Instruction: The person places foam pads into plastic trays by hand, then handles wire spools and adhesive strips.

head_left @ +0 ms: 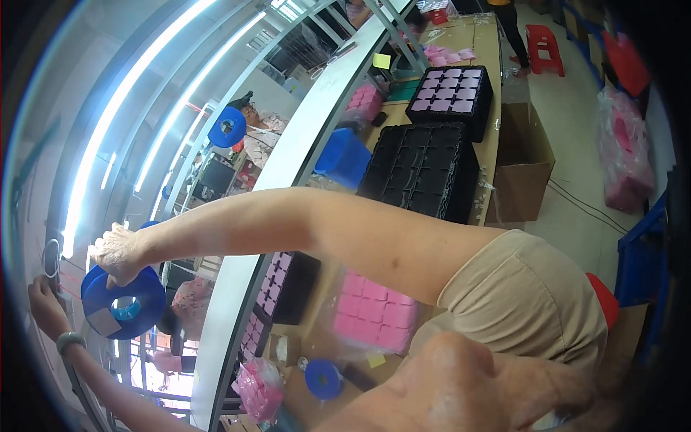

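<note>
My right hand (119, 253) is raised at the left, its bare arm stretching across the view from a beige sleeve. Its fingers are curled over the upper rim of a blue spool (147, 306), which has a round centre hole and a pale label. Lower and further left, my left hand (47, 306) is lifted too, with a bracelet (70, 340) round the wrist. Its fingers are bent together just below a thin white loop (52, 258); what lies between them, if anything, is too small to make out.
A long white shelf (288, 155) runs above the brown worktable (471, 50). The table bears black trays (417, 169), pink foam blocks (374, 309), a blue bin (344, 155) and another blue spool (323, 379). Beside it stands a cardboard box (518, 165). Other people work beyond the shelf.
</note>
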